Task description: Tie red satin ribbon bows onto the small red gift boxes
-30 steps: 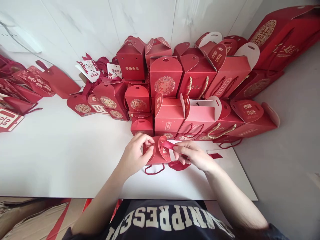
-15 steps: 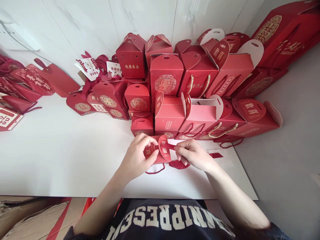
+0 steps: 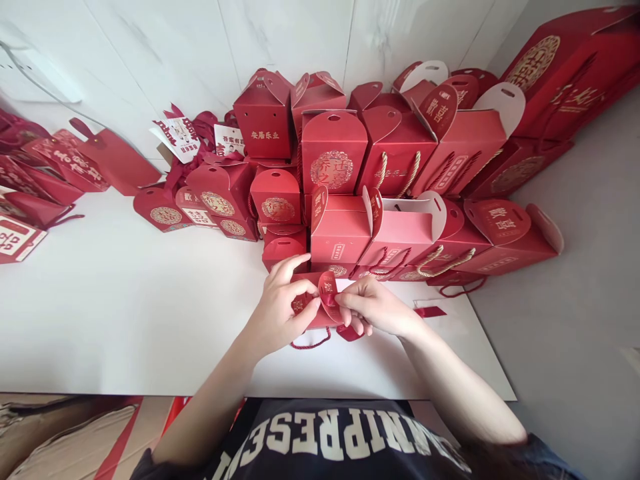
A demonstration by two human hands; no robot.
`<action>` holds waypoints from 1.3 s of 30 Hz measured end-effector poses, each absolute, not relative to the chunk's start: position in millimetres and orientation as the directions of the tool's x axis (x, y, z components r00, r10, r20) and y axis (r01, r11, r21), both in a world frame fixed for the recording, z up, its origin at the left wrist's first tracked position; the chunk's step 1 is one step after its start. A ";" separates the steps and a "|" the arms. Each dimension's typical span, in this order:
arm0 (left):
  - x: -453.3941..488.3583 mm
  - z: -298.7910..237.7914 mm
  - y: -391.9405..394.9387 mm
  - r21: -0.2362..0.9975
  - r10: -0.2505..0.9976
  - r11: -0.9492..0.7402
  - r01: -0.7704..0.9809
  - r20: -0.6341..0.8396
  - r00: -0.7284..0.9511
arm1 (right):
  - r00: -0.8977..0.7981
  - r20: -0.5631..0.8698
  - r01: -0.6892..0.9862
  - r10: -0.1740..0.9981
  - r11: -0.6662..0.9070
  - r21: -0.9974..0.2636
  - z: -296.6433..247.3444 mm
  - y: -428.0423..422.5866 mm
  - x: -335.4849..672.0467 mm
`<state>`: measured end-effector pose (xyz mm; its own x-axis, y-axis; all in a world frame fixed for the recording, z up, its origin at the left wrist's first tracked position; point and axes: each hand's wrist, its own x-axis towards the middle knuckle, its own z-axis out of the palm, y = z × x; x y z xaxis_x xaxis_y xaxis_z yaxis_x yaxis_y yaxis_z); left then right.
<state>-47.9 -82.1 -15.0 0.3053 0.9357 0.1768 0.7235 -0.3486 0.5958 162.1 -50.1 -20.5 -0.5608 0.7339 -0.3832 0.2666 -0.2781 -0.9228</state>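
A small red gift box [image 3: 309, 319] with gold lettering and a curved top flap lies on the white table in front of me. My left hand [image 3: 283, 300] is over its left side, thumb and index finger closing at the flap's edge while the other fingers are raised. From the right, my right hand [image 3: 376, 305] pinches a dark red ribbon [image 3: 329, 299] close against the flap. More of the ribbon bunches under my right fingers. The box's twisted cord handle [image 3: 313, 345] loops onto the table on the near side. My left fingertips partly cover the flap slot.
Stacked red gift boxes [image 3: 334, 153] stand along the tiled wall just beyond my hands. Red bags [image 3: 125, 157] and ribboned tags lie at the left. A short ribbon strip [image 3: 431, 311] lies at the right, near the grey wall [image 3: 575, 320]. Cardboard [image 3: 65, 440] is below the table edge.
My right hand has moved left with the ribbon, up against the flap. The left index finger and thumb have shifted slightly right, and another left finger has lifted.
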 end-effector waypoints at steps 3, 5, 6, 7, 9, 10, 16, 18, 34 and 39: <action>-49.0 -15.7 -81.4 0.657 0.941 -0.323 0.681 0.150 0.302 | -0.577 -0.387 0.254 0.719 -0.292 -0.922 -22.2 -50.5 164.8; -49.8 -16.2 -81.8 0.689 0.946 -0.304 0.658 0.134 0.296 | -0.584 -0.401 0.252 0.706 -0.312 -0.916 -23.7 -51.2 167.2; -50.1 -16.5 -82.1 0.697 0.947 -0.299 0.652 0.130 0.295 | -0.585 -0.407 0.250 0.701 -0.321 -0.913 -24.5 -51.5 168.2; -50.2 -16.8 -82.4 0.699 0.948 -0.296 0.651 0.132 0.289 | -0.585 -0.411 0.249 0.699 -0.328 -0.911 -25.2 -51.8 169.1; -49.6 -17.7 -82.8 0.689 0.951 -0.298 0.661 0.153 0.269 | -0.570 -0.410 0.239 0.711 -0.334 -0.912 -26.0 -52.1 170.1; -49.2 -18.4 -82.9 0.680 0.951 -0.301 0.669 0.164 0.261 | -0.557 -0.409 0.234 0.723 -0.336 -0.912 -26.1 -52.1 170.2; -46.8 -22.2 -82.1 0.626 0.945 -0.323 0.710 0.170 0.280 | -0.524 -0.432 0.269 0.734 -0.339 -0.902 -22.9 -48.6 166.5; -46.6 -22.6 -81.6 0.630 0.945 -0.322 0.707 0.162 0.285 | -0.555 -0.446 0.277 0.702 -0.349 -0.895 -20.8 -47.4 164.1; -49.5 -16.9 -82.7 0.784 0.948 -0.317 0.534 0.257 0.186 | -0.535 -0.157 0.414 0.830 0.096 -0.905 -10.4 -54.7 161.7; -50.2 -7.1 -88.7 0.776 0.916 -0.401 0.487 0.342 0.210 | -0.520 0.232 0.324 0.822 0.442 -0.837 -2.6 -61.3 153.2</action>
<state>-50.2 -88.7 -7.1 0.2098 0.9160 0.3419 0.4865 -0.4011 0.7761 153.2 -61.3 -2.6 -0.5204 0.8217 0.2323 0.3239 0.4416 -0.8367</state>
